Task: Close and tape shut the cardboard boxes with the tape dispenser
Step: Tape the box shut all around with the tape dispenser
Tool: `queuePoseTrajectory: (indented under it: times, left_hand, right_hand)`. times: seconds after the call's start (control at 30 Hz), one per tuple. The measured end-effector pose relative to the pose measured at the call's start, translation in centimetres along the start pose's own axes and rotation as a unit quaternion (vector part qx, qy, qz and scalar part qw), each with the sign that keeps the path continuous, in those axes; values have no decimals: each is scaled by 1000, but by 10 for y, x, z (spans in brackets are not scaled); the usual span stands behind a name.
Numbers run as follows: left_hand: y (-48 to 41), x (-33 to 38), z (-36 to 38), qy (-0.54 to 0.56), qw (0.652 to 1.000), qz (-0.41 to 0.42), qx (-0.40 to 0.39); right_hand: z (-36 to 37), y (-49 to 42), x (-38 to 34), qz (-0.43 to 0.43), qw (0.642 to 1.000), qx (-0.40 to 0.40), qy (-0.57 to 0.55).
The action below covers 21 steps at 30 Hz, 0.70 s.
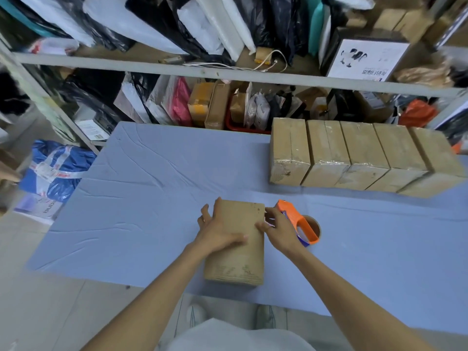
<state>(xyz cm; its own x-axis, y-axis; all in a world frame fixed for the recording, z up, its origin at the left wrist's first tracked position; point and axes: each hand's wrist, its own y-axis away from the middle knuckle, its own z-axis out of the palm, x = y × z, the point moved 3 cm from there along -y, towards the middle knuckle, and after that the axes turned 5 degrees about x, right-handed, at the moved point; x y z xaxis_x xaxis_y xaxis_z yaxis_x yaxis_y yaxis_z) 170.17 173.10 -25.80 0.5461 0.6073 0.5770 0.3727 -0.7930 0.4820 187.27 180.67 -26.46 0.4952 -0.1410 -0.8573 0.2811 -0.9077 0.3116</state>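
Left hand (217, 233) lies flat, fingers spread, on the plain brown cardboard box (240, 262) at 6 o'clock on the blue-covered table (152, 198). Right hand (281, 233) grips the orange plastic tape dispenser (296, 219) at the box's 3 o'clock edge. Five taped boxes (354, 158) sit at 2 o'clock, cluttered metal shelves (177, 69) at 12.

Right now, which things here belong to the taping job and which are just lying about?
Job: cardboard box, pressed by left hand; orange tape dispenser in right hand; row of taped boxes.
Lying about: blue bag on floor; shelf parcels; pink bag.
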Motion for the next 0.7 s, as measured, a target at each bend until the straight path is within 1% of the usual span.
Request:
queuePoseTrajectory:
  times: [0.07, 0.1, 0.13, 0.17, 0.2, 0.23, 0.3, 0.37, 0.43, 0.5, 0.53, 0.57, 0.6, 0.63, 0.7]
  left_hand:
    - [4, 3, 7, -3, 1000, -19, 2]
    - [6, 4, 10, -5, 1000, -22, 11]
    - [7, 5, 13, 1, 1000, -22, 20]
    - [8, 5, 15, 14, 999, -21, 27]
    - [8, 4, 16, 25, 999, -19, 30]
    - [9, 4, 17, 31, 999, -20, 32]
    - [8, 3, 17, 36, 998, -25, 38]
    - [8, 4, 17, 36, 998, -31, 44]
    - [8, 5, 16, 35, 998, -34, 51]
    - [9, 7, 13, 37, 997, -40, 53]
    - [9, 9, 12, 33, 997, -46, 52]
    - [10, 11, 10, 23, 997, -50, 52]
    - [9, 15, 7, 14, 997, -44, 59]
    - [8, 22, 3, 15, 997, -21, 77]
    - [6, 44, -10, 52, 988, 75, 124]
  right_hand:
    - [-11, 2, 3, -10, 990, 117, 84]
    - [-18, 3, 6, -4, 974, 176, 140]
    - [-23, 3, 10, 16, 957, 209, 202]
    - [-27, 1, 15, 52, 941, 209, 261]
    - [-28, -1, 23, 89, 929, 188, 305]
    - [-29, -4, 30, 119, 924, 162, 325]
    - [-27, -13, 43, 150, 926, 121, 324]
    - [-24, -21, 51, 156, 928, 102, 322]
    - [-24, -27, 56, 159, 930, 108, 312]
    - [-30, -29, 55, 154, 937, 131, 285]
    - [-35, -28, 52, 135, 944, 145, 264]
    - [-41, -27, 47, 97, 954, 160, 235]
    - [-46, -24, 39, 39, 963, 171, 203]
    - [-51, -20, 31, -26, 969, 177, 173]
    - [-60, -11, 12, -133, 966, 175, 137]
